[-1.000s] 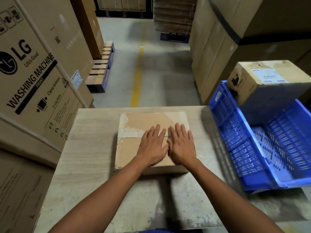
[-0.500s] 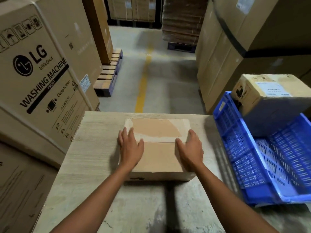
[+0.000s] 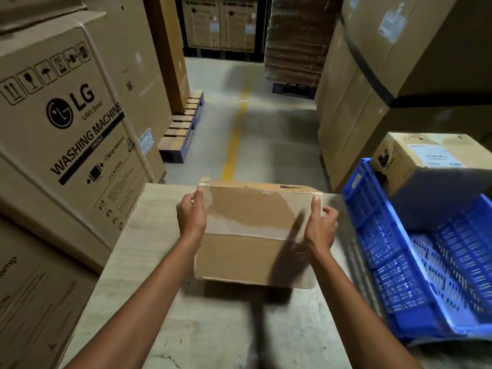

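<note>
Left grip (image 3: 192, 217): clamped on the left side of the cardboard box (image 3: 253, 235), thumb near its far left corner, fingers curled round the edge.
Right grip (image 3: 320, 227): clamped on the right side, thumb up by the far right corner, fingers wrapped behind.
Cardboard box: held between both grips over the middle of the worktop (image 3: 213, 328), tipped so its taped face turns toward the camera, far edge raised; whether the near edge touches the worktop cannot be told.
Blue crate (image 3: 372, 235): just beside the worktop's right edge, tilted.
Labelled carton (image 3: 426, 161): sitting in the crate's far end.
Washing machine carton (image 3: 74, 129): tight against the worktop's left side.
Floor (image 3: 266, 134): yellow line (image 3: 234, 145) running away, pallet (image 3: 181, 131) to its left.
</note>
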The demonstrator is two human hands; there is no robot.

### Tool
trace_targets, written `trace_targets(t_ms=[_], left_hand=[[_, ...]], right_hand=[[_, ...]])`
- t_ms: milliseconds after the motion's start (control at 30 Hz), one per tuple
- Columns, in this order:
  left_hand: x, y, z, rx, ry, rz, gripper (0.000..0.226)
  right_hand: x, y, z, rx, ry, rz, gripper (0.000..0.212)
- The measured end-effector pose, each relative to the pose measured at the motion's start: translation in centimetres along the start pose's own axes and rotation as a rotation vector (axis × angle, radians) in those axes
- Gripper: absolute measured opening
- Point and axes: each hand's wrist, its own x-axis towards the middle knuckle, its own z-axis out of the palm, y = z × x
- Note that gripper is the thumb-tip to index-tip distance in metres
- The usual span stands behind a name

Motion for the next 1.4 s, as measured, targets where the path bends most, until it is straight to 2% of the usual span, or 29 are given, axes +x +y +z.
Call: trace_targets(t_ms=[100,200,433,533,600,633,733,800,867,967,1033,1133,1233,1300,1333,1400], left_hand=[[-1.0,0.4,-1.0,-0.016,0.072,-0.008,0.047],[-1.9,-0.6,-1.9,0.041,0.071,0.044,0.049],[-3.6,-3.9,-3.2,0.130,0.014,0.103,0.028],[-4.6,-3.4,-3.5,0.278,-0.026,0.319,0.046],[-4.9,-3.2,-3.4,0.529,-0.053,0.550,0.057],[-5.0,-3.0,-3.1,0.649,-0.053,0.667,0.056],[-5.2,-2.5,-2.2,0.747,-0.108,0.906,0.047],[-4.9,-2.0,-1.5,0.723,-0.243,0.970,0.051],[-4.5,-1.2,-0.8,0.812,-0.423,0.954,0.056],[-3.9,0.0,0.3,1.110,-0.629,0.861,0.056],[-3.8,0.5,0.8,1.273,-0.684,0.842,0.055],[-3.3,1.5,1.2,1.370,-0.675,0.881,0.052],[-2.4,2.3,1.8,1.277,-0.597,1.019,0.040],[-1.7,2.1,2.2,1.089,-0.589,0.977,0.038],[-1.4,1.7,2.3,1.016,-0.590,0.910,0.043],[-1.2,1.0,2.7,1.011,-0.586,0.767,0.071]], right_hand=[[-0.7,-0.8,-0.1,0.034,-0.027,0.019,0.064],[-1.7,-0.2,0.1,-0.008,-0.071,0.056,0.073],[-4.4,2.5,-0.4,-0.028,-0.002,0.057,0.072],[-5.3,2.7,0.1,-0.194,0.082,-0.144,0.070],[-5.7,2.5,0.7,-0.368,0.115,-0.302,0.070],[-5.8,2.5,1.0,-0.446,0.116,-0.386,0.067],[-6.0,2.3,2.1,-0.555,0.038,-0.658,0.058],[-6.1,2.0,3.1,-0.532,-0.092,-0.793,0.051],[-5.9,1.6,4.0,-0.615,-0.183,-0.849,0.040],[-4.9,0.5,4.9,-0.829,-0.174,-0.875,0.025],[-4.2,-0.2,5.3,-0.971,-0.216,-0.856,0.032],[-3.3,-1.5,6.0,-1.136,-0.315,-0.869,0.039],[-2.4,-1.9,6.0,-1.160,-0.416,-0.943,0.037],[-2.1,-1.4,5.9,-1.059,-0.361,-0.936,0.033],[-2.3,-1.1,5.9,-0.988,-0.303,-0.915,0.034],[-2.5,-0.6,5.9,-0.952,-0.272,-0.839,0.049]])
